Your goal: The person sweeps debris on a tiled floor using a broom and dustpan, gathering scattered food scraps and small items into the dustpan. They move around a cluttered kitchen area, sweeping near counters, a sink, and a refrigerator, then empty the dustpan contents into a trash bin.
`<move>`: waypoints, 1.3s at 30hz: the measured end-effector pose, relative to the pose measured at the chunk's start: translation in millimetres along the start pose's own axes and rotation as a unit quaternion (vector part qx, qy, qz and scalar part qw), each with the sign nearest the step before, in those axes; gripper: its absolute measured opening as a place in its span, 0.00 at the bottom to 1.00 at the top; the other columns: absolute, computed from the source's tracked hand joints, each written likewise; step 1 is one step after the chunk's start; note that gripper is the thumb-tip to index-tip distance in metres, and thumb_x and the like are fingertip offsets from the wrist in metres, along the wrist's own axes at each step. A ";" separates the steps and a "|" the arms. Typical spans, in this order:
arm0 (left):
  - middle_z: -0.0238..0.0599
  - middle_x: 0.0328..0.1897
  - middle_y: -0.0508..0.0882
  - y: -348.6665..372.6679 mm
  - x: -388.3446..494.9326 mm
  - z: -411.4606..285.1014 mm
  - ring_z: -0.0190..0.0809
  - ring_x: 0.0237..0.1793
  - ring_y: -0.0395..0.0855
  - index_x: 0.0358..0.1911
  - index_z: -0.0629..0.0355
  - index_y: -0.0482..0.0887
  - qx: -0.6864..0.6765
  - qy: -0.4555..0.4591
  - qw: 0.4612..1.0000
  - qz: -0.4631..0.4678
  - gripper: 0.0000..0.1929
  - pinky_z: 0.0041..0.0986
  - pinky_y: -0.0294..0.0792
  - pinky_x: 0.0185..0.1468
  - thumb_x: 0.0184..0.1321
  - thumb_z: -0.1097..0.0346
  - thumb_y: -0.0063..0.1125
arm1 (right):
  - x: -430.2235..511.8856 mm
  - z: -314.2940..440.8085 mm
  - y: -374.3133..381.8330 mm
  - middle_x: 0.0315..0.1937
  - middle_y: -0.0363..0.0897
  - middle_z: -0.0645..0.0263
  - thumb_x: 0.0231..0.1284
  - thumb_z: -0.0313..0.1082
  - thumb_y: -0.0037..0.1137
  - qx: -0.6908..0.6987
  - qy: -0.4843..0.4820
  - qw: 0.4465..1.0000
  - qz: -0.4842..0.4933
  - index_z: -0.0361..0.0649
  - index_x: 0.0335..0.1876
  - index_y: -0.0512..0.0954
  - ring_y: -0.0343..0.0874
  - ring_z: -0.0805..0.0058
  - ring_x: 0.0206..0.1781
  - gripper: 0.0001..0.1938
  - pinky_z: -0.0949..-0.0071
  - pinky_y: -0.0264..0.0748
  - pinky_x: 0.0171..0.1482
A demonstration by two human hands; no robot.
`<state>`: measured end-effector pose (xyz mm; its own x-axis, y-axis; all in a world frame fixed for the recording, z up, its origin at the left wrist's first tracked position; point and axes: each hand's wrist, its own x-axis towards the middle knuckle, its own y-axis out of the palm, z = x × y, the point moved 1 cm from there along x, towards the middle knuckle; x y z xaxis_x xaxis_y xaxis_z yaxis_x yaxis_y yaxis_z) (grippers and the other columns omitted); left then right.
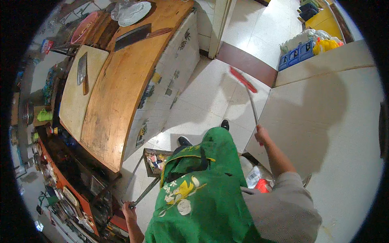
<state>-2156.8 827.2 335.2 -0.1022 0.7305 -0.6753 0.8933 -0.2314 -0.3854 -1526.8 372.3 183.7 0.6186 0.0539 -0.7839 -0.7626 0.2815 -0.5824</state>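
My right hand [261, 135] is closed around the handle of a broom [243, 79], whose red head rests on or just above the tiled floor ahead. At the lower left, my left hand [130, 210] grips the long metal handle of a dustpan [149, 170]. Mixed litter lies in the pan, beside my feet and partly hidden by the green apron [197, 194] I wear. The apron bears a yellow and white printed pattern.
A wooden counter [118, 91] on the left holds a cutting board [73, 112], a cleaver [82, 73] and a dark, wide blade [133, 37]. A pale wall or panel [291, 127] stands right. Blue crates [293, 55] and bags are beyond it. A reddish threshold [246, 64] crosses the doorway.
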 end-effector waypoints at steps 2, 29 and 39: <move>0.36 0.31 0.79 -12.0 21.1 -0.1 0.36 0.34 0.71 0.26 0.57 0.78 0.000 0.002 1.000 0.015 0.10 0.31 0.61 0.37 0.52 0.58 0.54 | 50.1 -8.2 24.5 0.20 0.74 0.51 0.53 0.24 0.45 0.047 0.026 0.998 -0.030 0.33 0.43 0.67 0.75 0.62 0.14 0.11 0.63 0.70 0.14; 0.23 0.27 0.69 -222.2 146.2 -9.6 0.32 0.33 0.63 0.29 0.45 0.73 -0.155 0.037 0.982 -0.103 0.08 0.31 0.52 0.40 0.53 0.54 0.54 | -82.1 84.0 189.7 0.34 0.76 0.48 0.59 0.29 0.44 -0.011 -0.035 0.999 0.006 0.41 0.56 0.63 0.79 0.55 0.25 0.18 0.60 0.71 0.18; 0.31 0.33 0.70 -267.9 246.2 -59.2 0.37 0.31 0.63 0.33 0.56 0.68 0.000 0.022 0.997 -0.067 0.11 0.36 0.64 0.46 0.61 0.55 0.46 | -218.5 149.3 444.5 0.46 0.74 0.43 0.58 0.32 0.46 0.121 0.131 0.982 0.058 0.39 0.53 0.65 0.78 0.47 0.41 0.17 0.53 0.78 0.29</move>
<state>-2395.3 1107.1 309.4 -0.2024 0.7819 -0.5897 0.8723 -0.1298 -0.4714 -1972.7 628.7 128.3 0.4360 -0.1410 -0.8888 -0.7380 0.5092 -0.4428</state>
